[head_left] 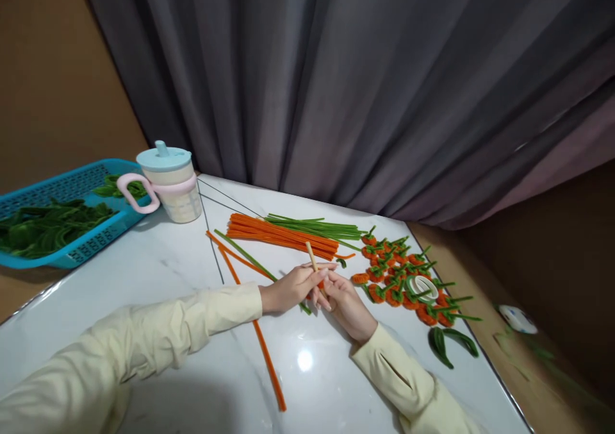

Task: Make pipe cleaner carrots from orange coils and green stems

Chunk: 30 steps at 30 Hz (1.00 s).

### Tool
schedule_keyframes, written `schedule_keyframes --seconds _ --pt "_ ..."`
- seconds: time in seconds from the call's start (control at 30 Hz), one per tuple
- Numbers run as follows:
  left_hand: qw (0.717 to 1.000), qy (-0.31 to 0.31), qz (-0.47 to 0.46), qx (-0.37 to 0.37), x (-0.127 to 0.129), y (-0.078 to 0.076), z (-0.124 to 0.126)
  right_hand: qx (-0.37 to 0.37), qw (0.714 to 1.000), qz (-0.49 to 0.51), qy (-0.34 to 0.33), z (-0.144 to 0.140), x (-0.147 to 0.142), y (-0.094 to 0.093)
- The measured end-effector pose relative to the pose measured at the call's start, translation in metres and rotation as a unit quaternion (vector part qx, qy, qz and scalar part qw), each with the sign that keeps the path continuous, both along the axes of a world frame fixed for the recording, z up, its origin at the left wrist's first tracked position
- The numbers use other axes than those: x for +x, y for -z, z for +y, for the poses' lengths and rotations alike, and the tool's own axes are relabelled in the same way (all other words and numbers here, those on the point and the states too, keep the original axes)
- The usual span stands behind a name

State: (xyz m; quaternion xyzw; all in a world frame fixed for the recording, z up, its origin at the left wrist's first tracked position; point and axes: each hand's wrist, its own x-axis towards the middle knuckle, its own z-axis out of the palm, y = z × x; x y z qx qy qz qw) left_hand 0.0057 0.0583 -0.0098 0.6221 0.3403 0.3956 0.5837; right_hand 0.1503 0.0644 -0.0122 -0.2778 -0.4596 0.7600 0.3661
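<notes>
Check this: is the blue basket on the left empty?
No, the blue basket holds a heap of green leaf shapes made of pipe cleaner.

Home craft corner, by what I see from here. White marble-look desk (144, 274) pushed vs. heavy grey curtain (360, 81) w/ brown wall (48, 68). Lidded drinking cup (170, 181), blue plastic basket (62, 209), pipe-cleaner bundles (283, 235), small orange craft flowers (398, 274): domestic, hobby setup, not a shop.

White table (144, 280), apparently pipe cleaners (283, 234)
</notes>
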Motion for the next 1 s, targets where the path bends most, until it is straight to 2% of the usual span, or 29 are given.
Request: schedule_keyframes --seconds 0.3,0.43,0.63,1.0 --pt "1.0 -0.008 0.01 -0.012 0.0011 -0.0003 0.0008 0.003 1.0 0.01 -0.008 0.0022 0.0017 0.0035" --pt "0.999 -0.015 0.03 0.004 0.0008 0.0026 0.0012 -0.001 1.0 0.014 -0.016 0.0021 0.0031 0.0031" --pt "1.0 -0.001 -0.004 -0.024 0.0025 0.0035 0.0014 0.004 1.0 0.018 -0.02 0.0033 0.0029 0.0027" --pt "1.0 -0.004 0.001 -0.017 0.0025 0.0032 0.0018 0.006 0.999 0.028 -0.022 0.0051 0.0046 0.0066"
